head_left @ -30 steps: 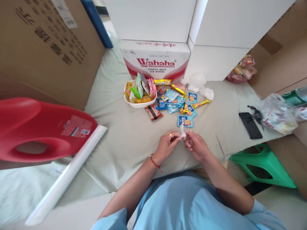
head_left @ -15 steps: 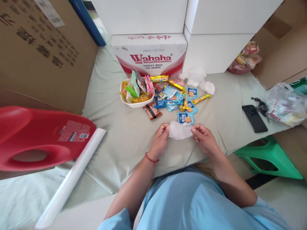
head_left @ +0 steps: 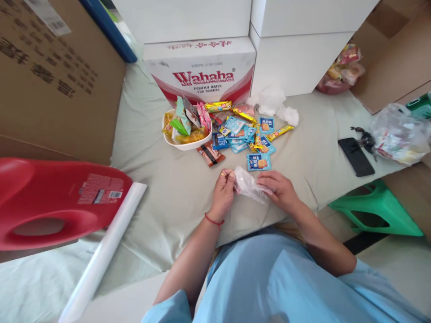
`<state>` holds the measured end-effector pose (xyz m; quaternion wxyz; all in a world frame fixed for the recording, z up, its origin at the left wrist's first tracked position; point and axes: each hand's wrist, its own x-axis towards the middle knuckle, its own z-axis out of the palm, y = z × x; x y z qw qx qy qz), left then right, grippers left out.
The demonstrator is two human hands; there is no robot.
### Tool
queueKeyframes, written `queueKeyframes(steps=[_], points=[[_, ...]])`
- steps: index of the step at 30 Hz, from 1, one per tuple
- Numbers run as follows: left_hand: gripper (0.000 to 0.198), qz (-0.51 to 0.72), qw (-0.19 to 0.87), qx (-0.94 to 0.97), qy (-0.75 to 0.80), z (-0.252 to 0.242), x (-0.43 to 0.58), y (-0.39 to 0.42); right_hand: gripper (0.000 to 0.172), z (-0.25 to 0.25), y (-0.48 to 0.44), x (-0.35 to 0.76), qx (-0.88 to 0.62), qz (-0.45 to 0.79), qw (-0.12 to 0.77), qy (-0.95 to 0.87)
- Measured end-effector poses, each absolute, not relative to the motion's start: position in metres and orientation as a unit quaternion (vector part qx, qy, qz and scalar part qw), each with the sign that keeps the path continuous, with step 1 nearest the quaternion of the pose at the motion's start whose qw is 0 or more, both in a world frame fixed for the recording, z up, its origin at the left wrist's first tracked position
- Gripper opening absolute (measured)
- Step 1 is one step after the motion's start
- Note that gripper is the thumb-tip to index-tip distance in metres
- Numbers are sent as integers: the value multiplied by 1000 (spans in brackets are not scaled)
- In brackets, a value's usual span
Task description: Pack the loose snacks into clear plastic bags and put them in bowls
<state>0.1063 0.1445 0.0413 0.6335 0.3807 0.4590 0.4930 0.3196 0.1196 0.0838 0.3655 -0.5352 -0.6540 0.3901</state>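
Observation:
A clear plastic bag (head_left: pixel 248 185) is stretched between my two hands above the cloth. My left hand (head_left: pixel 223 190) pinches its left end between thumb and fingers. At the other end, my right hand (head_left: pixel 279 189) has its fingers closed on the plastic, partly hiding it. Just beyond the bag lies a blue snack packet (head_left: pixel 258 162). Farther back is a pile of blue packets (head_left: pixel 239 134) and yellow-wrapped sticks (head_left: pixel 281 132). A white basket (head_left: pixel 193 146) with assorted wrapped snacks stands to their left, and a brown packet (head_left: pixel 210 154) lies in front of it.
Crumpled white plastic bags (head_left: pixel 272 101) lie behind the pile, near a Wahaha carton (head_left: pixel 205 72). At right are a phone (head_left: pixel 356 157), keys and a filled plastic bag (head_left: pixel 397 137). A red jug (head_left: pixel 60 197) and a white roll (head_left: pixel 104 251) are at left; a green stool (head_left: pixel 380 211) stands lower right.
The plastic bag has gone from spread flat to longer and slanted down to the right. My right hand has shifted slightly left, its fingers now lying over the bag. The camera view has shifted slightly.

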Motion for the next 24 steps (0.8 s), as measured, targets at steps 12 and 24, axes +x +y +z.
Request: queueKeyframes(steps=[12,24], points=[[52,490,659,355,446,45,100,147,48,74,125,318,-597,539,500,-320],[27,440,740,335,382,54,94,147,27,70,131,340,-593,481,502,-405]])
